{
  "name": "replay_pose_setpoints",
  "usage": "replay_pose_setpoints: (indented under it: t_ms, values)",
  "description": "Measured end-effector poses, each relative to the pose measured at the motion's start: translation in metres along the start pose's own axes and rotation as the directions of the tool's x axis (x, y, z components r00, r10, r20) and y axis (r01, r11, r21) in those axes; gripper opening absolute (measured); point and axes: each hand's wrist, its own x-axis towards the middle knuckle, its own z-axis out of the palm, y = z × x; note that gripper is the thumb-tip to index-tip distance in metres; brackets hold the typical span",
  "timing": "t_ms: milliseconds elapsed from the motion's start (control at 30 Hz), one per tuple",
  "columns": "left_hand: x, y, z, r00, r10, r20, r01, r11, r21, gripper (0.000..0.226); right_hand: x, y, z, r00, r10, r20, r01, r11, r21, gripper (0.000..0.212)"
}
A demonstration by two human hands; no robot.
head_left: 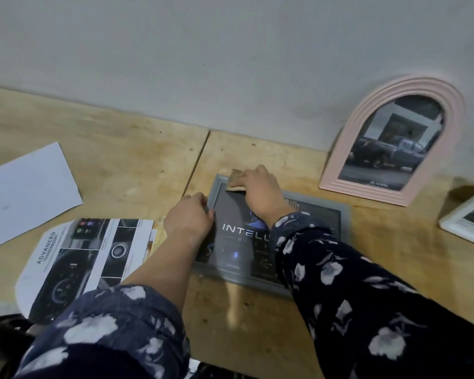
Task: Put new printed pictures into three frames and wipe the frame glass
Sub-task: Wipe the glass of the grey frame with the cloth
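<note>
A grey rectangular frame (342,214) lies flat on the wooden table, holding a dark print with white lettering. My right hand (263,192) presses a small tan cloth (234,180) onto the glass near the frame's far left corner. My left hand (188,217) grips the frame's left edge. A pink arched frame (337,170) with a picture of a dark pickup truck leans on the wall at the right. A white frame (449,222) lies at the far right edge, partly cut off.
Printed sheets (91,258) with dashboard pictures lie to the left of the grey frame. A blank white sheet (28,192) lies further left. The grey wall (230,64) runs along the back of the wooden table (137,160).
</note>
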Motion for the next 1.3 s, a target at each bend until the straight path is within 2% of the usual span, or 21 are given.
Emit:
replay_pose_setpoints:
  t_ms: [133, 233, 367, 467, 533, 600, 700, 767, 867, 933, 1000, 1133, 1233, 1300]
  values:
    - [-0.003, 0.001, 0.002, 1.000, -0.016, -0.009, 0.016, 1.000, 0.014, 0.027, -0.034, 0.040, 0.012, 0.979, 0.151, -0.133, -0.129, 0.978, 0.164, 0.047]
    - [-0.002, 0.000, 0.002, 0.999, -0.036, -0.008, 0.036, 0.999, 0.007, 0.026, -0.062, 0.071, 0.010, 0.942, 0.241, -0.232, -0.199, 0.961, 0.189, 0.034]
    - [-0.002, 0.002, 0.000, 0.999, -0.048, 0.004, 0.048, 0.999, 0.007, 0.030, -0.098, 0.100, -0.006, 0.889, 0.397, -0.230, -0.347, 0.909, 0.230, 0.042]
    - [-0.002, 0.003, 0.000, 0.998, -0.065, 0.002, 0.065, 0.998, -0.002, 0.034, -0.118, 0.115, -0.004, 0.866, 0.423, -0.267, -0.379, 0.903, 0.202, 0.042]
    - [-0.003, 0.005, 0.002, 0.998, -0.069, -0.002, 0.069, 0.998, -0.006, 0.034, -0.128, 0.125, 0.003, 0.827, 0.476, -0.299, -0.404, 0.873, 0.273, 0.036]
    - [-0.003, 0.005, 0.003, 0.997, -0.073, 0.012, 0.074, 0.997, -0.038, 0.033, -0.135, 0.128, 0.005, 0.771, 0.576, -0.271, -0.456, 0.797, 0.397, 0.030]
    - [0.000, 0.003, 0.009, 0.995, -0.084, 0.055, 0.092, 0.980, -0.176, 0.025, -0.137, 0.124, 0.001, 0.661, 0.736, -0.144, -0.554, 0.609, 0.567, 0.038]
    - [-0.002, 0.007, 0.011, 0.989, -0.121, 0.080, 0.140, 0.945, -0.297, 0.017, -0.142, 0.119, -0.004, 0.619, 0.782, -0.078, -0.498, 0.467, 0.731, 0.048]
    - [-0.007, 0.012, 0.010, 0.970, -0.186, 0.159, 0.241, 0.839, -0.489, 0.016, -0.148, 0.118, -0.014, 0.534, 0.842, 0.079, -0.416, 0.181, 0.891, 0.061]
    - [-0.008, 0.007, 0.004, 0.960, -0.207, 0.189, 0.280, 0.743, -0.608, 0.012, -0.149, 0.112, -0.019, 0.475, 0.863, 0.171, -0.446, 0.068, 0.892, 0.066]
    - [-0.008, -0.004, -0.005, 0.956, -0.230, 0.180, 0.291, 0.689, -0.664, 0.017, -0.143, 0.103, -0.027, 0.491, 0.846, 0.208, -0.441, 0.036, 0.897, 0.067]
    - [-0.009, -0.032, -0.033, 0.950, -0.306, 0.063, 0.247, 0.611, -0.752, 0.025, -0.119, 0.078, -0.041, 0.615, 0.760, 0.210, -0.358, 0.032, 0.933, 0.070]
    - [-0.006, -0.057, -0.073, 0.928, -0.366, -0.072, 0.175, 0.598, -0.783, 0.025, -0.094, 0.047, -0.051, 0.703, 0.701, 0.121, -0.299, 0.137, 0.944, 0.063]
    - [-0.001, -0.077, -0.105, 0.891, -0.428, -0.149, 0.134, 0.564, -0.815, 0.025, -0.079, 0.026, -0.044, 0.759, 0.650, 0.044, -0.286, 0.271, 0.919, 0.059]
